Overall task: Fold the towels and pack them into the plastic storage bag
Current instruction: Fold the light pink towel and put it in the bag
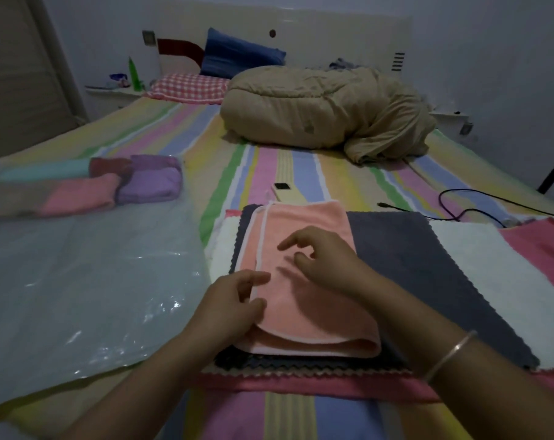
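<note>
The head camera looks down at a bed with a striped sheet.

The left hand sits at the left edge of a folded peach towel. Its fingers are bent a little and the thumb tip touches the towel. I cannot tell if they pinch the edge or just rest on it.

The right hand is over the middle of the same towel. Its fingers are loose and spread, and they hold nothing. There is a thin bracelet on that wrist.

Under the peach towel lies a flat dark grey towel. It sticks out to the right of the right-hand fingers. Past it there is a white towel, and then a pink towel.

To the left of the left-hand fingers lies the plastic storage bag, flat and shiny. At its far end are folded towels: a purple one, a pink one, a teal one and a red one.

Just beyond the fingertips of both hands, past the peach towel, lies a phone. Far beyond them are a tan quilt in a heap and a blue pillow. A black cable lies off to the right.
</note>
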{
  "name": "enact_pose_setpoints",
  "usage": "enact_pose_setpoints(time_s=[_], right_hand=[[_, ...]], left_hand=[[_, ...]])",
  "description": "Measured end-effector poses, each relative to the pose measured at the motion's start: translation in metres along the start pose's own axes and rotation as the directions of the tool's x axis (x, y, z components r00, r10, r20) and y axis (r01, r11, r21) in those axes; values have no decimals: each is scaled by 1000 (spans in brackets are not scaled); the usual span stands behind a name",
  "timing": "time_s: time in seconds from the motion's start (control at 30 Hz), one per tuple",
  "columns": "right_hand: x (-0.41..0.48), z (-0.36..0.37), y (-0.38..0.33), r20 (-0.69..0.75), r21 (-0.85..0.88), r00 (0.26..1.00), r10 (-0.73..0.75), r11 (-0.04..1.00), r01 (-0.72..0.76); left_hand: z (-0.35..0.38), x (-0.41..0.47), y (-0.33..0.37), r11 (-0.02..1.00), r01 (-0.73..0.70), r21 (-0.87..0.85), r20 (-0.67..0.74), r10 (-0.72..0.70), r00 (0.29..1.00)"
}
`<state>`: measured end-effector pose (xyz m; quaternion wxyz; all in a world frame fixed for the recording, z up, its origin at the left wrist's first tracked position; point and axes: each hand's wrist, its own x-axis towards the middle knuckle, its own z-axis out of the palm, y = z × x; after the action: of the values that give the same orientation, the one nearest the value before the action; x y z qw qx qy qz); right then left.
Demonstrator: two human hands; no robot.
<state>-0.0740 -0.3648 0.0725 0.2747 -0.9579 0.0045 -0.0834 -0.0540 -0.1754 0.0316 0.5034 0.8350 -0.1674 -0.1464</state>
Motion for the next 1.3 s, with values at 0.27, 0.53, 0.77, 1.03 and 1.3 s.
enact_pose_setpoints(time_s=[0.27, 0.53, 0.77, 1.03, 1.3], right_hand=[[7, 36, -10, 48, -83, 995, -82, 993, 86], [-64, 34, 12, -73, -163, 982, -173, 974, 159], [-127, 12, 45, -136, -126, 977, -162, 981, 145], [-102, -6, 49, -216, 62, 971, 104, 994, -92], [-79, 1, 64, -97, 42, 970, 221, 975, -218]], left_hand=[[-20, -12, -24, 994, -43, 100, -110, 54, 992], [-20, -17, -23, 954, -140, 267, -109, 174, 979], [-30, 41, -9, 957, -31, 289, -170, 83, 982], [-13, 149, 17, 1000, -13, -4, -65, 12, 998], [2, 175, 12, 979, -31, 200, -146, 61, 987]])
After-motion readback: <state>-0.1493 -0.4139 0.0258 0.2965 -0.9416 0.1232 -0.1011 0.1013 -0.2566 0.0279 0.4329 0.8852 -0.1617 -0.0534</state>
